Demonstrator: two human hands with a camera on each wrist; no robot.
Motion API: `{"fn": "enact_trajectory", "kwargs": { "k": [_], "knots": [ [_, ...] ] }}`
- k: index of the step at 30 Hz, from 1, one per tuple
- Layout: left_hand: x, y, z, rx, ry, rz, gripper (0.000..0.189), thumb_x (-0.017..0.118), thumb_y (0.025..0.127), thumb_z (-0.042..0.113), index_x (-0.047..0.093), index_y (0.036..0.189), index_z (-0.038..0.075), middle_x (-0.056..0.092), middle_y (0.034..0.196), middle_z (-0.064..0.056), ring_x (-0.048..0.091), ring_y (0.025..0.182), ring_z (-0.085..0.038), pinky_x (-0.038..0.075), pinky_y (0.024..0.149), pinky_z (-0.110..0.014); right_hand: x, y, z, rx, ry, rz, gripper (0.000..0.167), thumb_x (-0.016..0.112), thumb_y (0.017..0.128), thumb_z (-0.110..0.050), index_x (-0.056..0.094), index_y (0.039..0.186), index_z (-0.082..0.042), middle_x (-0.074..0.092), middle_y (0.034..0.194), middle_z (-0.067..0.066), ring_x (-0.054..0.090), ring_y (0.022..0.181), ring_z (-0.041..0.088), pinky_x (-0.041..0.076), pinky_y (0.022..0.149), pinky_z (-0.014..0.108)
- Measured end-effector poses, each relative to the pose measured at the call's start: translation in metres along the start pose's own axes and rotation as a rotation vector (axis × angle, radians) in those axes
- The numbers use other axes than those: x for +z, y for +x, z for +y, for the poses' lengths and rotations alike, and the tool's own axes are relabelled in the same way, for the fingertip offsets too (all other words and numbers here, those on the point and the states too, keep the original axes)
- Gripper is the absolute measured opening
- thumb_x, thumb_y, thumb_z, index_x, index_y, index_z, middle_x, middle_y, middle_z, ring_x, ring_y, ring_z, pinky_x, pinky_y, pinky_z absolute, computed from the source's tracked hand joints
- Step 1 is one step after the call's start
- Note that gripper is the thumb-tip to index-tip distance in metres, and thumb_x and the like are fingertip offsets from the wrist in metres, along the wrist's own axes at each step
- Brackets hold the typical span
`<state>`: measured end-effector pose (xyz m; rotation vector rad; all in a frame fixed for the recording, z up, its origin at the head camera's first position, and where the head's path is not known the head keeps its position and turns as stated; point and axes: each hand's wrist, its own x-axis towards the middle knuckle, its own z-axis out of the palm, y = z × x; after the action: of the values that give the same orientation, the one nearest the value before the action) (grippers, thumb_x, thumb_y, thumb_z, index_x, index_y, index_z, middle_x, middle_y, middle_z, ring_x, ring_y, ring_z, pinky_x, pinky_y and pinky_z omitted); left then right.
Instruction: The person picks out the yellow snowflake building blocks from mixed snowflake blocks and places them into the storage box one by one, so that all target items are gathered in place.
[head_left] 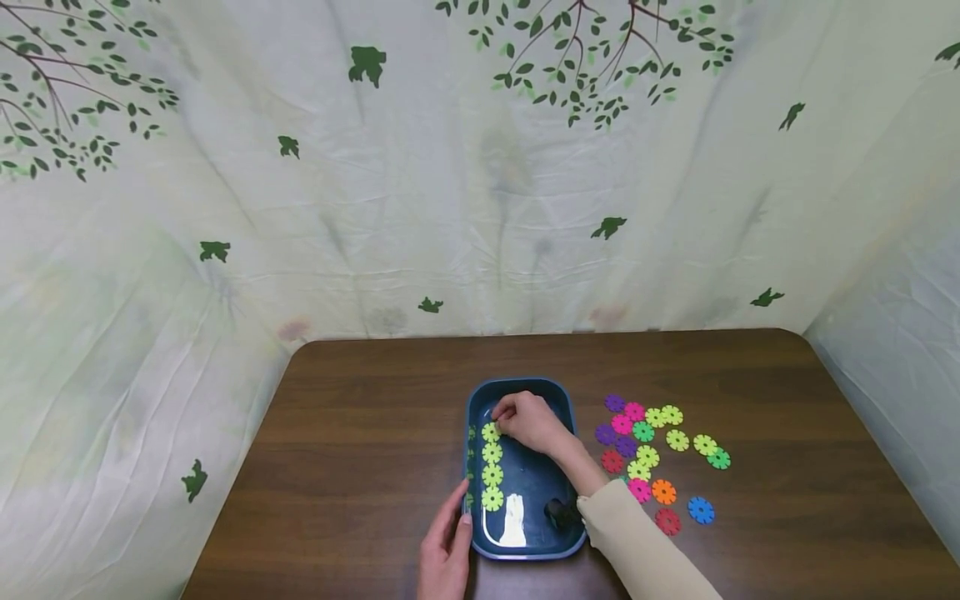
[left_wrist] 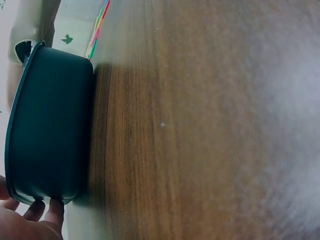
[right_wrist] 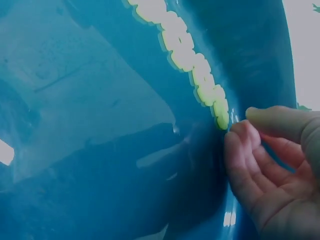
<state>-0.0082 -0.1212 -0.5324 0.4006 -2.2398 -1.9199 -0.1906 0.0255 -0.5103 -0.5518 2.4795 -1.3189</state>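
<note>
The right hand partly hides the blue tray.

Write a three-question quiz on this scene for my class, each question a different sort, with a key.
1. Count: how many yellow-green discs show in the row inside the tray?

2. True or false: the orange disc lies outside the tray, on the table.

3. Choose: which hand is at the far end of that row?
A. Left
B. Right
C. Neither

Key:
1. Four.
2. True.
3. B: the right hand; the left hand touches the side of the tray.
</note>
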Motion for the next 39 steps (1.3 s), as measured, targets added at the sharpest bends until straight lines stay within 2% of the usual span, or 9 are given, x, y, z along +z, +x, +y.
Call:
{"fn": "enact_trajectory", "kwargs": {
  "k": [4,8,16,21,32,39],
  "knots": [
    [0.000,0.000,-0.002,0.010,-0.004,-0.005,0.044,0.054,0.094,-0.007,0.059,0.135,0.008,0.057,0.138,-0.009,0.048,0.127,-0.015,0.036,0.100,-0.013,0.002,-0.005,-0.004,-0.027,0.013,-0.013,0.014,0.064,0.093,-0.008,0.071,0.105,-0.005,0.066,0.086,-0.004,0.059,0.074,0.012,0.052,0.069,0.029],
    [0.001,0.000,-0.003,0.014,0.013,-0.006,0.044,0.054,0.094,-0.007,0.059,0.135,0.008,0.057,0.138,-0.010,0.048,0.127,-0.016,0.036,0.099,-0.013,0.002,-0.011,-0.010,-0.032,0.044,-0.024,0.016,0.065,0.095,-0.011,0.071,0.108,-0.007,0.067,0.088,-0.004,0.060,0.076,0.012,0.053,0.070,0.029],
    [0.001,0.000,-0.002,0.007,0.005,-0.001,0.044,0.054,0.094,-0.007,0.059,0.135,0.007,0.057,0.138,-0.007,0.047,0.128,-0.016,0.035,0.100,-0.012,-0.007,-0.027,-0.025,-0.067,0.097,0.012,0.018,0.067,0.094,-0.013,0.070,0.111,-0.007,0.066,0.088,-0.006,0.061,0.079,0.012,0.055,0.074,0.029],
    [0.001,0.000,0.000,-0.005,0.011,-0.001,0.044,0.054,0.095,-0.007,0.059,0.135,0.008,0.057,0.138,-0.008,0.047,0.129,-0.022,0.035,0.099,-0.012,-0.018,-0.037,-0.033,-0.076,0.129,0.046,0.019,0.066,0.094,-0.013,0.068,0.113,-0.009,0.067,0.092,-0.006,0.064,0.084,0.011,0.056,0.076,0.029],
    [0.001,0.001,0.001,-0.006,0.009,0.002,0.043,0.054,0.095,-0.006,0.060,0.135,0.010,0.057,0.138,-0.008,0.047,0.130,-0.023,0.035,0.099,-0.012,-0.041,-0.066,-0.036,-0.028,0.076,0.102,0.020,0.069,0.093,-0.018,0.068,0.113,-0.018,0.066,0.097,-0.008,0.062,0.088,0.010,0.055,0.080,0.029],
    [0.001,0.001,-0.002,0.011,-0.007,0.004,0.044,0.054,0.095,-0.006,0.060,0.135,0.010,0.058,0.137,-0.007,0.048,0.127,-0.012,0.036,0.100,-0.013,-0.053,-0.082,-0.024,-0.018,0.030,0.101,0.023,0.071,0.091,-0.015,0.068,0.114,-0.018,0.067,0.101,-0.004,0.061,0.088,0.010,0.054,0.078,0.030]
  ]
}}
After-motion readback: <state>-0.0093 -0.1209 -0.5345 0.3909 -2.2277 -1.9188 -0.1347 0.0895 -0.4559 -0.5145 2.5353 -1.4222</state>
